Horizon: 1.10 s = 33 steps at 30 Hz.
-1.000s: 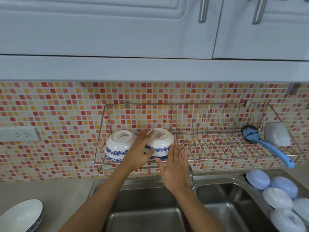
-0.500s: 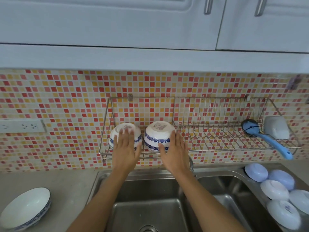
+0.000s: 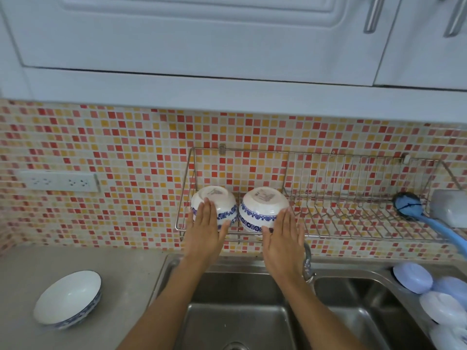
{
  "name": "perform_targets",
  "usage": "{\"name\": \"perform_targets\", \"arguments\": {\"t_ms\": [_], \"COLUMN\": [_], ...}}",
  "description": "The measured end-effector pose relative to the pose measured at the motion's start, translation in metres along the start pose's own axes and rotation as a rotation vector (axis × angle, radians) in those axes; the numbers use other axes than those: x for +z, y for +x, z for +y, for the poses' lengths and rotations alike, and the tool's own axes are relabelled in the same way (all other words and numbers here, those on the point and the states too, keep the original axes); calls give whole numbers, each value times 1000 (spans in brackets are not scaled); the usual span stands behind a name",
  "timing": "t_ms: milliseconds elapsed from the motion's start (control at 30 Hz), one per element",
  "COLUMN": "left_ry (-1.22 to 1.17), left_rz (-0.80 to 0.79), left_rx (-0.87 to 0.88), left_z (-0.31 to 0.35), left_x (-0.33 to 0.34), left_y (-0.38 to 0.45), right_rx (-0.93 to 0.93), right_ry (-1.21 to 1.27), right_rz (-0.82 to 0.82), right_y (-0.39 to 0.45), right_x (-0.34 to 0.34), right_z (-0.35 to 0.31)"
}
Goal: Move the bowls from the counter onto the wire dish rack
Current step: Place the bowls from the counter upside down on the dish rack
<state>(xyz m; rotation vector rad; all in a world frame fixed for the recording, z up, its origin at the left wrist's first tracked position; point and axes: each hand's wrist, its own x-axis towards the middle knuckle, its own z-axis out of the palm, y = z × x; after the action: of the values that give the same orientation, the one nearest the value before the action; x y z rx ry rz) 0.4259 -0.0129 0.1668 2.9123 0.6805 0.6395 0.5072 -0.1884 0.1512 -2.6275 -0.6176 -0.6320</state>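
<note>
Two white bowls with blue patterned bands lie upside down at the left end of the wire dish rack (image 3: pixel 353 218) on the tiled wall. My left hand (image 3: pixel 206 233) lies flat with fingers apart against the front of the left bowl (image 3: pixel 217 200). My right hand (image 3: pixel 284 238) is flat beside the lower right of the right bowl (image 3: pixel 260 205). Neither hand grips a bowl. A wide white bowl with a blue rim (image 3: pixel 68 299) sits upright on the grey counter at the lower left.
A blue-handled brush (image 3: pixel 424 215) and a white container (image 3: pixel 449 208) occupy the rack's right end. Several pale blue and white dishes (image 3: pixel 434 296) are piled at the right of the double steel sink (image 3: pixel 240 311). A tap (image 3: pixel 307 263) stands behind my right hand.
My left hand has shifted from the right bowl to the front of the left bowl. The view has swung so the rack sits further right; both bowls stay in place.
</note>
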Motion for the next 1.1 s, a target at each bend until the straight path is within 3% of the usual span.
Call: {"name": "perform_targets", "arguments": {"t_ms": [100,200,400,467,733,833,967,1100], "left_ry": [5,23,-54,-71,-122,-153,-466,-641], "left_rz": [-36,27,32,4,-133,-139,-170,-217], "left_rx": [45,99,239,211,-366,-548,-882,-985], "left_z": [-4,-13,-46,-76,-269,-329,-376,-404], "left_x": [-2,5,13,6,4,10,19,32], "left_y": [-7,-26,-74,-86,-134,-154,-166,-164], "right_rx": [-11,-2,13,-8,-71,-6,151,281], "right_ry": [10,68,212,203,373,376,442,518], "right_rz": [27,11,-158,-218,-631,-780,-910,-970], "right_y": [-19,-44,-92,-110,-142,-144,-145,-147], "right_x": [7,14,52,73,116,132,161,187], "right_z": [-2,-11,-61,-88,-216,-268,-326,-368]}}
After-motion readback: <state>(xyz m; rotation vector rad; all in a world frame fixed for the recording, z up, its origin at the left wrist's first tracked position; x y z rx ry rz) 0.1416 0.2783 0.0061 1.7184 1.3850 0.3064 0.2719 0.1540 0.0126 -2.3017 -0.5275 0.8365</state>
